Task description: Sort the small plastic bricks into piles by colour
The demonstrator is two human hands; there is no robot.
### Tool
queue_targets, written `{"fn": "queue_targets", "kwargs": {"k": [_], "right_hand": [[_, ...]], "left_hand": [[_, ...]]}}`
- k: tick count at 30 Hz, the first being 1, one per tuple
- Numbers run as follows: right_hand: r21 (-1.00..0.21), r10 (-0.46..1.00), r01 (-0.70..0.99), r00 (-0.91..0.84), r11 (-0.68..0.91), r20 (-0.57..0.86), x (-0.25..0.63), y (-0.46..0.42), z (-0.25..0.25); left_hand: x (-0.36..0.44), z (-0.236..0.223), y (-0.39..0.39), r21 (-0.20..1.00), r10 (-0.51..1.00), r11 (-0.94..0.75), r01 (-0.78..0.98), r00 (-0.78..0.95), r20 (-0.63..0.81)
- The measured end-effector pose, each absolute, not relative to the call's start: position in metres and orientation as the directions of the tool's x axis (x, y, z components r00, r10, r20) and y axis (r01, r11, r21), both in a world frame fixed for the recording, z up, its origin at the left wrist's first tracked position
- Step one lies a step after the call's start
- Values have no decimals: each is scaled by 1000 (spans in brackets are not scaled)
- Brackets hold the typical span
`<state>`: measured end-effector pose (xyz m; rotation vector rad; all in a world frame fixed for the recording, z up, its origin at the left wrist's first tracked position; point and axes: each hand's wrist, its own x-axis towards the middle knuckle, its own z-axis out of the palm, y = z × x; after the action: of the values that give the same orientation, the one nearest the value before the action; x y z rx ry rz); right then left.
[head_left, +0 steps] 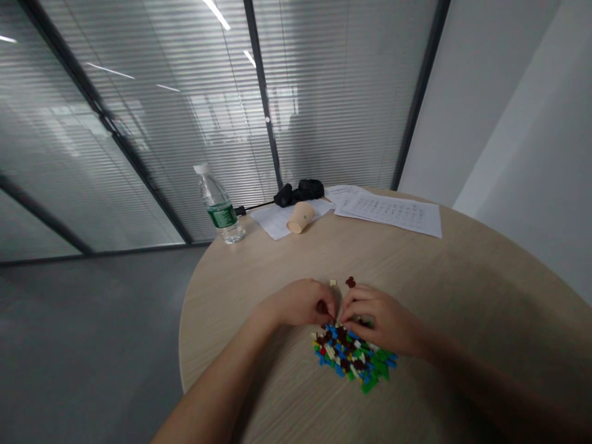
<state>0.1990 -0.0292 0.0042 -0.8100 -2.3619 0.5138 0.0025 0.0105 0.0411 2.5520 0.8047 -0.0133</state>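
Note:
A heap of small coloured building bricks (pixel 354 361) lies on the round wooden table (pixel 462 320), mostly blue, green, brown and white. My left hand (pixel 303 302) and my right hand (pixel 382 317) meet at the heap's far edge, fingertips pinched close together over something too small to name. A loose brown brick (pixel 350 282) and a loose white brick (pixel 332 283) lie just beyond my fingers.
At the table's far side stand a water bottle (pixel 221 209), a paper cup (pixel 300 217) tipped on its side, a black bundle (pixel 300 191) with a cable, and printed sheets (pixel 393 213). Glass walls with blinds stand behind; grey floor lies to the left.

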Motion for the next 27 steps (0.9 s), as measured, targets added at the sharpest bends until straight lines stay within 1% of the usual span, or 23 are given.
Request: {"fn": "queue_targets", "kwargs": {"k": [8, 12, 17, 22, 24, 27], "right_hand": [[-539, 670, 423, -604, 729, 432, 201, -25, -2], [-543, 690, 440, -569, 715, 447, 199, -25, -4], [-579, 761, 501, -500, 644, 415, 195, -28, 2], [-640, 832, 535, -405, 551, 379, 190, -32, 4], [-653, 844, 537, -366, 535, 391, 190, -32, 3], [-630, 838, 554, -317, 544, 445, 194, -28, 3]], "left_hand": [[3, 40, 11, 453, 564, -689, 565, 811, -153], [3, 42, 11, 477, 572, -679, 558, 809, -133], [2, 46, 11, 511, 603, -662, 548, 795, -71], [3, 44, 13, 563, 629, -642, 520, 778, -2], [5, 42, 13, 592, 654, -621, 514, 756, 28], [8, 40, 11, 639, 697, -584, 500, 713, 79]]}}
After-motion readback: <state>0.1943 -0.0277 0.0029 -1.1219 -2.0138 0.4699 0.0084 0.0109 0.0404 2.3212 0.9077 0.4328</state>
